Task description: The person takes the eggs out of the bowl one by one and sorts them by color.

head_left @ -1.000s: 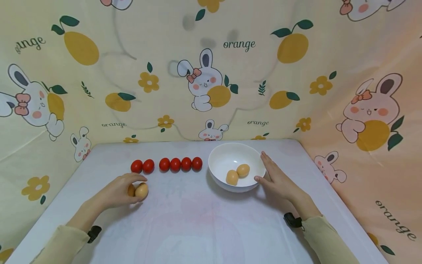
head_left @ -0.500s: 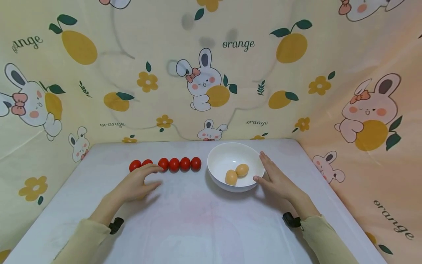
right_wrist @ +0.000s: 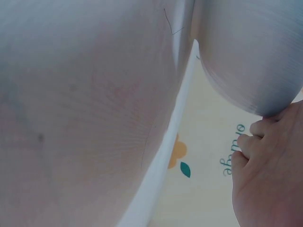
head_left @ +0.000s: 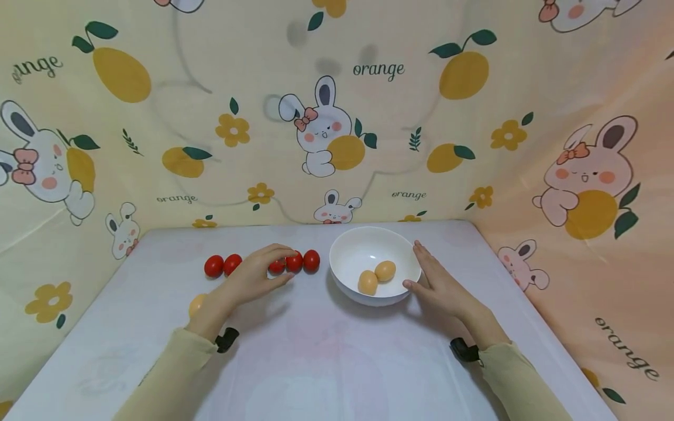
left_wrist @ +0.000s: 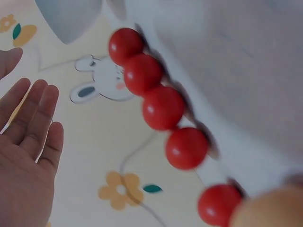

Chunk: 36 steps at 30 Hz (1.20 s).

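My left hand [head_left: 253, 275] hovers with fingers extended in front of a row of red cherry tomatoes [head_left: 312, 261], hiding part of it. In the left wrist view the hand [left_wrist: 28, 151] holds nothing, beside the line of tomatoes [left_wrist: 163, 108]. A white bowl [head_left: 344, 286] has two pale orange egg-shaped pieces [head_left: 368, 282] inside. My right hand [head_left: 444, 289] rests against the bowl's right side, thumb and fingers spread at the rim. The right wrist view shows its fingers at the bowl's outer wall [right_wrist: 251, 61].
Another pale orange egg-shaped piece [head_left: 197, 304] lies behind the left wrist, partly hidden. Two more tomatoes [head_left: 213, 266] sit at the row's left end. A printed cloth [head_left: 253, 117] rises behind the white table [head_left: 316, 362].
My left hand has left the pale orange pieces at the left and moved right, toward the row of tomatoes, fingers empty. The right hand has stayed at the bowl.
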Tool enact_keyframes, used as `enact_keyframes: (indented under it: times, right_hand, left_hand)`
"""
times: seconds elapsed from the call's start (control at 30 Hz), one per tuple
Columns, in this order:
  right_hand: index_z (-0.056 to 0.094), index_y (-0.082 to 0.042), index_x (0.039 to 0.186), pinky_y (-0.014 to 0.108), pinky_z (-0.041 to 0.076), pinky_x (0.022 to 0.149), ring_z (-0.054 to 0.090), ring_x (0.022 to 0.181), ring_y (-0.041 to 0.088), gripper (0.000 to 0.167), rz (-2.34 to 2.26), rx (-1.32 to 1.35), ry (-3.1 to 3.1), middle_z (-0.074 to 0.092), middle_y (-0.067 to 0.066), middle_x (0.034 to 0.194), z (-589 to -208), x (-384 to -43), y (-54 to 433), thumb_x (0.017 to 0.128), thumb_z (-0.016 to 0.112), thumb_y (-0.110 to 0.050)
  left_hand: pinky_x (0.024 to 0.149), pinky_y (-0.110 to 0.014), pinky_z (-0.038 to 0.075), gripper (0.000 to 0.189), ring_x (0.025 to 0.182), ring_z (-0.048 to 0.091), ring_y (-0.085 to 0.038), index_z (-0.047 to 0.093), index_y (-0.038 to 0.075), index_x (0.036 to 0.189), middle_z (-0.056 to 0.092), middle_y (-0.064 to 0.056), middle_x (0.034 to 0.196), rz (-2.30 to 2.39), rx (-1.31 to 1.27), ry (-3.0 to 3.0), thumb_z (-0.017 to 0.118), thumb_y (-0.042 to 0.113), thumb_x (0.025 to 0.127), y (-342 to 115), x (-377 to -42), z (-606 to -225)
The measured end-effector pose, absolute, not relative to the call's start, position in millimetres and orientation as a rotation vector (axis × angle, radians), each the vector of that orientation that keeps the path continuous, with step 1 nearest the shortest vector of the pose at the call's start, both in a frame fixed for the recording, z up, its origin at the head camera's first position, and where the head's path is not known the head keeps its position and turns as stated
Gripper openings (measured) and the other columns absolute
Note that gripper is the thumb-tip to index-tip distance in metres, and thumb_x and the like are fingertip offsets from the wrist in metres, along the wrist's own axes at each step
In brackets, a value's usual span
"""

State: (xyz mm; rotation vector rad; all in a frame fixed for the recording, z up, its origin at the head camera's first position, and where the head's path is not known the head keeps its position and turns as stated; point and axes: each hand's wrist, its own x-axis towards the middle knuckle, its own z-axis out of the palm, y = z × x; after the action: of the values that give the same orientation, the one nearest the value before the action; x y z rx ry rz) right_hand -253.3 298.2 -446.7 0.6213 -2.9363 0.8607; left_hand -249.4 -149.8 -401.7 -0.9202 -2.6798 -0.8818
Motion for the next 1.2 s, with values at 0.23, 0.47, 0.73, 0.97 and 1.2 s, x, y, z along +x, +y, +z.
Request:
enact_keyframes:
  times: [0.23,0.47,0.73,0.97,1.2]
  right_hand:
    - [0.005,-0.005,0.167,0.064,0.013,0.124,0.005,0.159,0.04,0.096,0.866,0.619,-2.931,0.002,0.014,0.174,-446.5,-252.1,298.1,0.102,0.063,-0.045]
    - [0.005,-0.006,0.167,0.063,0.012,0.125,0.004,0.16,0.038,0.097,0.873,0.621,-2.928,0.002,0.012,0.175,-448.7,-251.3,297.6,0.102,0.062,-0.05]
    - [0.005,-0.008,0.167,0.062,0.013,0.125,0.006,0.16,0.039,0.097,0.875,0.604,-2.93,0.002,0.011,0.175,-452.4,-251.1,298.8,0.102,0.063,-0.049]
    - [0.003,-0.01,0.168,0.063,0.014,0.125,0.005,0.16,0.038,0.096,0.882,0.593,-2.945,0.0,0.008,0.175,-451.4,-251.2,299.4,0.102,0.063,-0.046]
    - [0.005,-0.009,0.168,0.064,0.015,0.124,0.005,0.16,0.036,0.097,0.879,0.613,-2.932,0.0,0.008,0.175,-448.3,-252.2,300.9,0.102,0.063,-0.049]
  left_hand:
    - [0.101,-0.045,0.056,0.046,0.124,0.062,-0.027,0.067,0.015,0.136,0.064,-0.004,0.137,-0.926,-0.978,-2.645,0.081,0.018,0.092,-116.1,-260.2,-392.9]
    - [0.097,-0.039,0.058,0.047,0.115,0.065,-0.022,0.067,0.01,0.136,0.065,-0.004,0.135,-0.904,-1.07,-2.605,0.081,0.016,0.091,-84.1,-271.6,-388.4]
    - [0.095,-0.039,0.056,0.046,0.108,0.064,-0.018,0.066,0.009,0.135,0.066,-0.003,0.134,-0.833,-1.217,-2.608,0.08,0.021,0.093,-45.5,-288.7,-386.5]
    - [0.095,-0.03,0.053,0.044,0.108,0.064,-0.015,0.066,0.012,0.136,0.066,-0.001,0.134,-0.771,-1.317,-2.686,0.078,0.023,0.095,-10.9,-302.8,-387.7]
    - [0.094,-0.028,0.053,0.044,0.11,0.065,-0.017,0.066,0.01,0.136,0.066,-0.002,0.135,-0.662,-1.415,-2.749,0.076,0.025,0.097,19.9,-314.5,-393.0]
